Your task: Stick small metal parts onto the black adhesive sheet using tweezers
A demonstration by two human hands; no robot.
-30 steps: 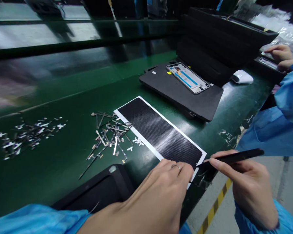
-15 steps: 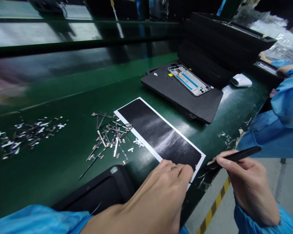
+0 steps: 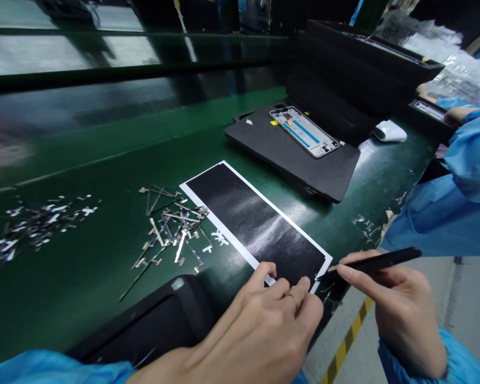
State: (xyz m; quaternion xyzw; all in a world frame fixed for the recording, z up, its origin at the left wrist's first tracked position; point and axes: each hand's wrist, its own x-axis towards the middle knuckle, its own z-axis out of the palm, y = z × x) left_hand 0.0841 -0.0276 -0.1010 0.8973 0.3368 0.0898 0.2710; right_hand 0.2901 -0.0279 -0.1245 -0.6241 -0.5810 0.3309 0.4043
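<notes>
My left hand [image 3: 270, 320] is at the near end of a white-bordered sheet of small black stickers [image 3: 244, 213], its bent fingers on the sheet and its thumb hidden. My right hand [image 3: 400, 304] grips black tweezers [image 3: 388, 260] between thumb and fingers. Their tips meet the sheet's near right corner, close to a left fingertip; whether they pinch a sticker I cannot tell. Thin metallic flex strips [image 3: 180, 229] lie in a loose pile left of the sheet, a few touching its border. Small white cross-shaped pieces [image 3: 220, 237] sit between pile and sheet.
A phone frame [image 3: 304, 130] rests on a black tray [image 3: 260, 141] beyond the sheet. Taller black trays [image 3: 344, 69] stand behind. Another strip pile [image 3: 36, 224] lies far left, a black case [image 3: 156, 320] nearer. A co-worker's blue sleeve [image 3: 464, 160] is at right, beyond the table edge.
My right hand has brought the tweezers' tips left onto the sheet's corner. My left hand's fingers have spread apart on the sheet. The view has shifted slightly.
</notes>
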